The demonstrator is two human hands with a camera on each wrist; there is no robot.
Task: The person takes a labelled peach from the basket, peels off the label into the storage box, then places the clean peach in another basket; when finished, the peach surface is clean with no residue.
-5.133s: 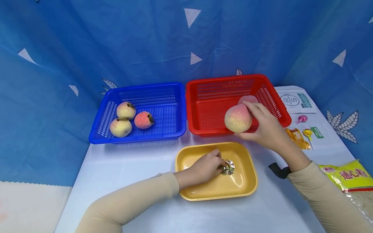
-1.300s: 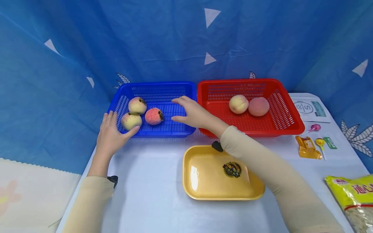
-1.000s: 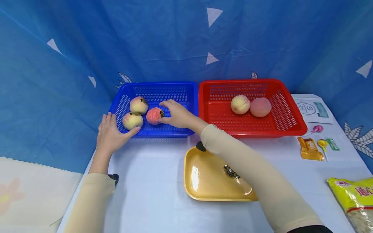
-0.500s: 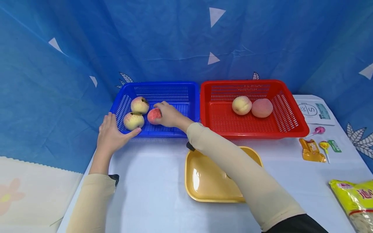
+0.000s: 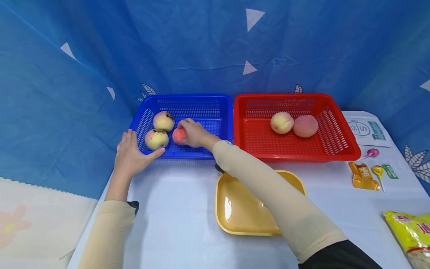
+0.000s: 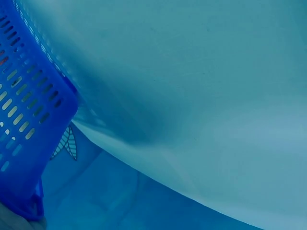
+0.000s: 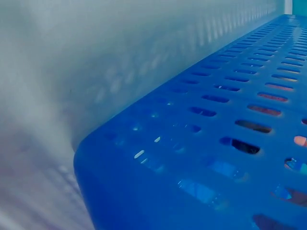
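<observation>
My right hand reaches into the blue basket and grips a small red peach, its fingers covering the dark label seen on it before. My left hand rests at the basket's front left corner, fingers straight along the left rim and thumb out along the front one. Two pale yellow-pink peaches, a rear one and a front one, lie left of the red peach, each with a dark label. The left wrist view shows the basket's slotted wall; the right wrist view shows its wall close up.
A red basket beside the blue one holds a pale peach and a pink peach. The yellow tray stands in front, partly under my right sleeve. A lollipop, an orange packet and a yellow bag lie right.
My right hand put a peach into the red basket, then moved left and took hold of the red peach. My left hand left the tray and its shiny label for the blue basket's corner.
</observation>
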